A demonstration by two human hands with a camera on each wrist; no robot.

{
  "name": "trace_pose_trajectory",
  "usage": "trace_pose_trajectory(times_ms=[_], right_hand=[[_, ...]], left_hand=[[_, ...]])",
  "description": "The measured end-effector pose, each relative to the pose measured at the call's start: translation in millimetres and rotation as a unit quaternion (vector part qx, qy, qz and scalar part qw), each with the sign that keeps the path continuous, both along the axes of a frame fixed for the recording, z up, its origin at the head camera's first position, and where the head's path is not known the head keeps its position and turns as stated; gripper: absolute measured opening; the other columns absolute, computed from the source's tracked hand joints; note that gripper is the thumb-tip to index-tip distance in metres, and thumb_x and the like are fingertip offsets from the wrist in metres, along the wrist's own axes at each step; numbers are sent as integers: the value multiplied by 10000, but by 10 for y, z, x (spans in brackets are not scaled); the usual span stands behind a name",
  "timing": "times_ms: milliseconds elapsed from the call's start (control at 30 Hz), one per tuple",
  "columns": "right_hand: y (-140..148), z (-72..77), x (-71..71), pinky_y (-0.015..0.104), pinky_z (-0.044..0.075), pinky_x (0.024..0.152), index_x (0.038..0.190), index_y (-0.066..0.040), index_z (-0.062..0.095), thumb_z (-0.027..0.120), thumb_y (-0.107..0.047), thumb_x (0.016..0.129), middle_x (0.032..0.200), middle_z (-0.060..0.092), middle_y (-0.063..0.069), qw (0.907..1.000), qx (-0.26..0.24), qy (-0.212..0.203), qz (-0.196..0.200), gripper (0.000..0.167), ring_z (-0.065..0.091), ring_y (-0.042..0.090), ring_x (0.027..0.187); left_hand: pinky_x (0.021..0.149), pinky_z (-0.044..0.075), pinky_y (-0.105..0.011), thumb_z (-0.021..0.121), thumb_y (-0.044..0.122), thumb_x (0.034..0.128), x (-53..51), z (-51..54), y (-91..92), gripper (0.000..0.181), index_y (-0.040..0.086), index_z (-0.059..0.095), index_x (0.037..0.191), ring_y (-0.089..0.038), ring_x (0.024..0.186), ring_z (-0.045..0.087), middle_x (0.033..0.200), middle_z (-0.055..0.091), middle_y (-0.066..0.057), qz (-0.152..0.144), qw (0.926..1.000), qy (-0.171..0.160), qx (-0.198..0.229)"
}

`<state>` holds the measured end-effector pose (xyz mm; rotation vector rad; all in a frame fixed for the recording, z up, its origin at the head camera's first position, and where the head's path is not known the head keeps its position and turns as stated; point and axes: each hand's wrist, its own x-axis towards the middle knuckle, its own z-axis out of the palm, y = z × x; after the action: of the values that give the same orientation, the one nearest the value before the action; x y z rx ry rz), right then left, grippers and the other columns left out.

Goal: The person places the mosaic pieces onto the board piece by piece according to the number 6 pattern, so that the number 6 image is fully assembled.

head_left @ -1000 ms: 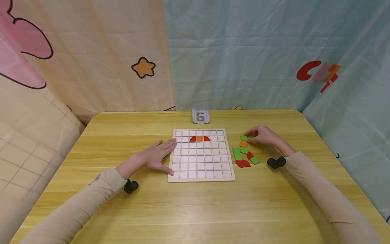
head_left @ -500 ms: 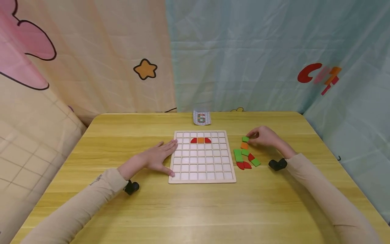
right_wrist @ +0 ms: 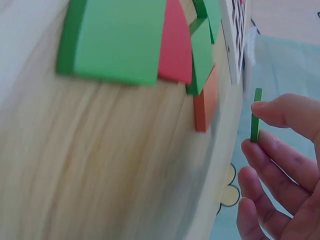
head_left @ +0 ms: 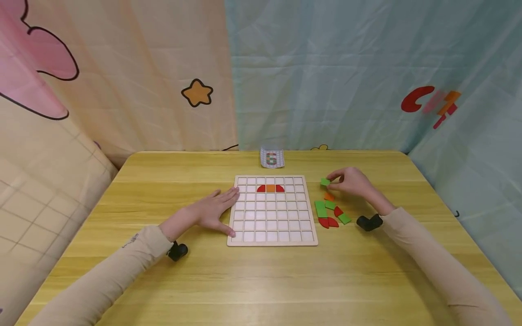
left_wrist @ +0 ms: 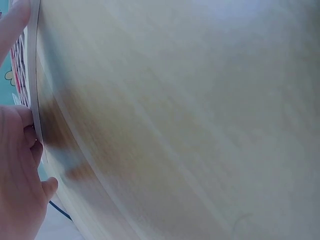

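A white grid board (head_left: pixel 266 213) with a pale wooden frame lies mid-table. In its second row sit an orange square tile (head_left: pixel 271 188) and, on either side, red quarter-round tiles (head_left: pixel 261 189). My left hand (head_left: pixel 212 211) rests on the board's left edge with fingers spread and straight. To the right of the board, my right hand (head_left: pixel 352 183) pinches a green square tile (head_left: pixel 325 181) between thumb and fingers; the right wrist view shows this tile (right_wrist: pixel 256 115) edge-on, off the table. Just below that hand lie a loose orange tile (head_left: pixel 329 197), green tiles (head_left: pixel 321 209) and red quarter-round tiles (head_left: pixel 333 222).
A small paper card (head_left: pixel 272 158) printed with a coloured pattern on a grid lies behind the board, near the table's back edge. Printed curtains (head_left: pixel 326 90) hang behind and beside the wooden table (head_left: pixel 261 285).
My right hand has picked the green tile up off the table and shifted it slightly up and left. My left hand stays on the board's edge. The head view has shifted slightly.
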<state>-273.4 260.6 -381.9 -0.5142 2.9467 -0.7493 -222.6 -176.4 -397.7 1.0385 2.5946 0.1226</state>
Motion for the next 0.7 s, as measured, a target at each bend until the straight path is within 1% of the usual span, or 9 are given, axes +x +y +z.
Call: trace_pose_trajectory(times_ms=[167,400,600,700], right_hand=[[-76,-7,19,272,445,563,1083,-63,728,749,-226,819,999,733,133,9999,-95,98,-51,311,572,144,669],[-210,-9,41,284,447,577,1080,-61,728,740,-216,829,1005,726,142,9994,-267,179,86,295,564,162,668],[-345,-14,50,263,446,573,1056,-81,738,746,-227,828,982,731,116,9989,-370,226,161,271,559,141,645],[-422,-12,46,272,444,570,1047,-83,740,751,-234,824,975,733,113,9986,-424,231,229,270,556,140,629]], left_hand=[[1212,52,-530,589,732,771,2,-5,8,1166,33,64,1543,-268,1510,2,1628,-30,-120,-6,10000,29,18],[1210,51,-535,601,716,775,15,8,3,1161,30,63,1542,-272,1509,0,1628,-30,-122,13,10000,5,50],[1211,50,-534,594,726,772,19,24,7,1166,35,58,1543,-264,1510,-2,1627,-34,-118,16,10000,1,-16],[1211,48,-533,595,727,770,15,22,9,1170,35,56,1543,-263,1510,-3,1627,-36,-117,20,10000,-5,-31]])
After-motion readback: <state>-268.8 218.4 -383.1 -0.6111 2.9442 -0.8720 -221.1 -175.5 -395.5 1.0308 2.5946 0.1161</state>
